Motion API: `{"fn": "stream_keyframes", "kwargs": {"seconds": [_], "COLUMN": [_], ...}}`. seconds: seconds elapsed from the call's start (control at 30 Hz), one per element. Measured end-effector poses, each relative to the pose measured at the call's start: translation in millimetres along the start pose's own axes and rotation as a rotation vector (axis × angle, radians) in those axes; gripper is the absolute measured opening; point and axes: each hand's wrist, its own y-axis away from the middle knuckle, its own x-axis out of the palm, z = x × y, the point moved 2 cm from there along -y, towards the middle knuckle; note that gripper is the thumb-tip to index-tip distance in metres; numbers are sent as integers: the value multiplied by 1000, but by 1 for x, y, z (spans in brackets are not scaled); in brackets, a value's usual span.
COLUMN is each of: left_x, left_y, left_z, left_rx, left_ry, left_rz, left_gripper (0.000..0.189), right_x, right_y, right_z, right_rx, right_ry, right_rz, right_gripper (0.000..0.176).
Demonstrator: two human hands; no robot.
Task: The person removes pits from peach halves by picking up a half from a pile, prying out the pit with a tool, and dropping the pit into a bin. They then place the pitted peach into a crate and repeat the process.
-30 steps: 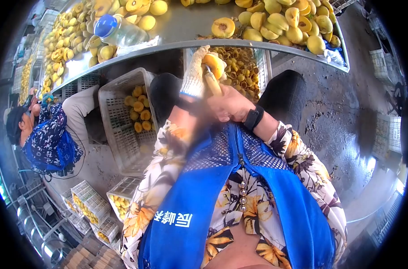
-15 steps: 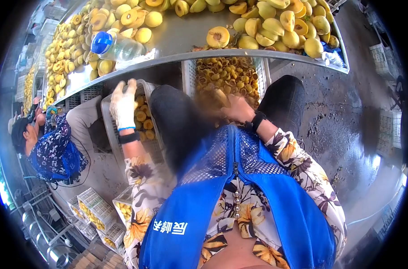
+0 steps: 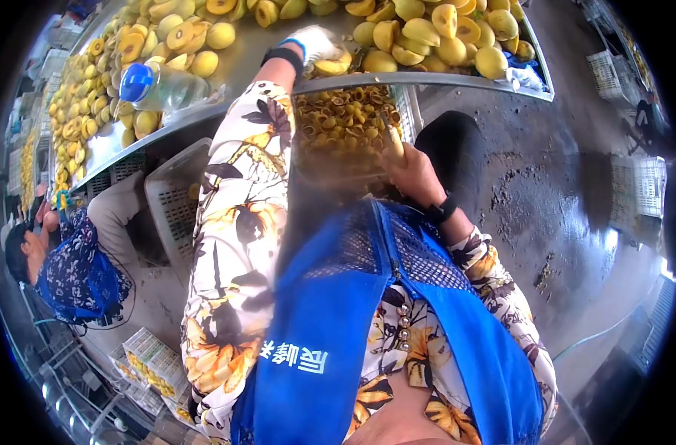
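Observation:
My left hand (image 3: 314,46), in a white glove, reaches over the metal table (image 3: 260,55). Its fingers are on a halved yellow fruit (image 3: 333,64) near the table's front edge. Bare and closed, my right hand (image 3: 412,172) grips a small tool with a light wooden handle (image 3: 393,139), pointing up over the crate of fruit pieces (image 3: 345,119). Halved yellow fruits (image 3: 419,31) are heaped at the back and right of the table.
A clear bottle with a blue lid (image 3: 136,83) lies on the table at the left. Below it is a white crate (image 3: 176,208) beside my leg. A co-worker in a blue vest (image 3: 82,267) sits at the far left. Stacked crates (image 3: 638,185) stand at the right.
My left hand has moved from above the left crate up onto the table, to the fruit. My right hand has turned, and the tool points upward. The view has shifted slightly.

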Motion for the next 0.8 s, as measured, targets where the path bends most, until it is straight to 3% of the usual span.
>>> {"fn": "stream_keyframes", "kwargs": {"seconds": [0.07,0.1,0.13,0.2,0.23,0.33,0.37,0.4,0.43,0.47,0.5,0.57,0.63,0.7,0.8], "left_x": [-24,-20,-29,-35,-38,-31,-14,4,-19,-3,8,11,17,21,29], "left_y": [37,41,59,96,113,164,168,173,201,205,210,220,215,210,213], "left_z": [-16,-8,-19,-37,-48,-86,-85,-83,-114,-104,-101,-102,-106,-107,-123], "left_rx": [-92,-96,-202,-427,-410,-300,-226,-150,-335,-400,-400,-392,-385,-419,-338], "left_ry": [148,163,251,724,841,1177,1231,1283,1403,1734,1816,1961,2093,2124,2093], "left_rz": [47,-31,-100,-294,-333,-413,-520,-624,-641,-449,-380,-209,-346,-506,-584], "left_gripper": [45,44,40,31,26,17,21,26,32,46,51,59,58,58,53], "right_x": [-2,-2,-1,5,5,27,29,30,30,27,23,31,34,39,34], "right_y": [-2,-8,-14,-25,-26,-57,-55,-55,-55,-51,-46,-53,-50,-40,-7], "right_z": [4,12,19,36,55,51,58,60,63,71,80,77,78,77,68], "right_rx": [-68,18,-70,-249,-102,-360,-409,-380,-348,-225,-89,-257,-477,-447,-438], "right_ry": [-23,98,109,131,-84,-121,-123,-218,-312,-393,-459,-237,73,193,271], "right_rz": [-42,-40,-108,-246,-134,-205,-226,-145,-65,76,203,90,-118,-108,-86], "right_gripper": [22,23,25,30,38,43,44,44,45,45,46,46,42,38,27]}}
